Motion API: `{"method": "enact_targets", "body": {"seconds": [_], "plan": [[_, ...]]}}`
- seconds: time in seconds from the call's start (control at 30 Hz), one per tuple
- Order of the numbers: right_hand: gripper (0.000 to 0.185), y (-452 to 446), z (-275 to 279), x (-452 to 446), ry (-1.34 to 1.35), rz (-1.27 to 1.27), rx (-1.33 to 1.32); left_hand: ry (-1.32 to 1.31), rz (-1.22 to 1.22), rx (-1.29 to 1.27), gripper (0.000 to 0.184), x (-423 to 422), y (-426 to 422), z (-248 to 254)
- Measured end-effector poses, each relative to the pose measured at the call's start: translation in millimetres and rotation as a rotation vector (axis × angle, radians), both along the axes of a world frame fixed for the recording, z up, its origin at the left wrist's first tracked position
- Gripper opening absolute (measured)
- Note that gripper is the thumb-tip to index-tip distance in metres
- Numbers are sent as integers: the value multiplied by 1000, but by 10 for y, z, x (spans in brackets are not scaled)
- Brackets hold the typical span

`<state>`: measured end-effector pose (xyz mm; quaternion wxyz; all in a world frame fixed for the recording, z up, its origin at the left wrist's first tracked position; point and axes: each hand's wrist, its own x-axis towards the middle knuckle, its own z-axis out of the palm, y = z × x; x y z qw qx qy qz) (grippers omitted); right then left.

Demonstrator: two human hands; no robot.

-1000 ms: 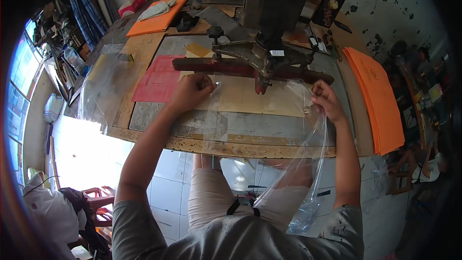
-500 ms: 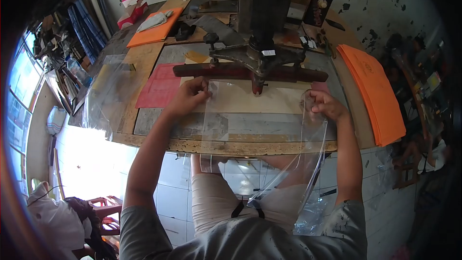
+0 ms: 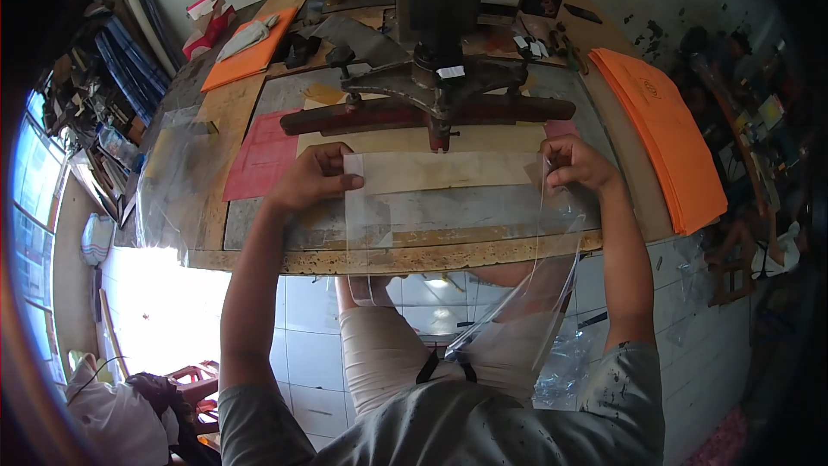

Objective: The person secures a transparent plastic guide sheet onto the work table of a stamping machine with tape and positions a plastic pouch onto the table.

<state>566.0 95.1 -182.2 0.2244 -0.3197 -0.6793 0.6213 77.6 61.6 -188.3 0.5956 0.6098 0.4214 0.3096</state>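
Left hand [image 3: 321, 178] and right hand [image 3: 580, 166] pinch opposite upper corners of a clear plastic sheet [image 3: 448, 214], apparently keeping it taut; it hangs past the bench's [image 3: 216, 258] front edge.

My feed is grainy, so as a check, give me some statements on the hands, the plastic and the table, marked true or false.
1. The left hand and right hand both pinch the clear plastic sheet. True.
2. The orange stack rests at the table's right. True.
3. The plastic sheet lies wholly on the table. False: it hangs past the front edge.
4. The cloth lies on the floor. False: it lies on orange sheets at the back left.
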Motion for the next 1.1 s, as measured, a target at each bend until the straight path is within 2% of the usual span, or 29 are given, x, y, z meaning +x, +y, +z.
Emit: {"method": "enact_targets", "body": {"seconds": [0.23,0.43,0.63,0.73,0.83,1.1], "plan": [[25,-8,10,-2,1,-44,30,-64,-84,35,16,-113,91,-132],[26,-15,16,-19,49,-50,48,-86,-19,-33,15,-69,66,-118],[24,16,-35,16,81,-36,19,-71,-82,26,14,-105,104,-143],[35,28,-59,16,69,-60,64,-75,-43,-5,13,-89,79,-119],[23,31,-62,31,89,-32,20,-69,-10,-36,13,-82,70,-109],[22,42,-106,26,98,-51,15,-86,7,-47,13,-69,30,-97]]}}
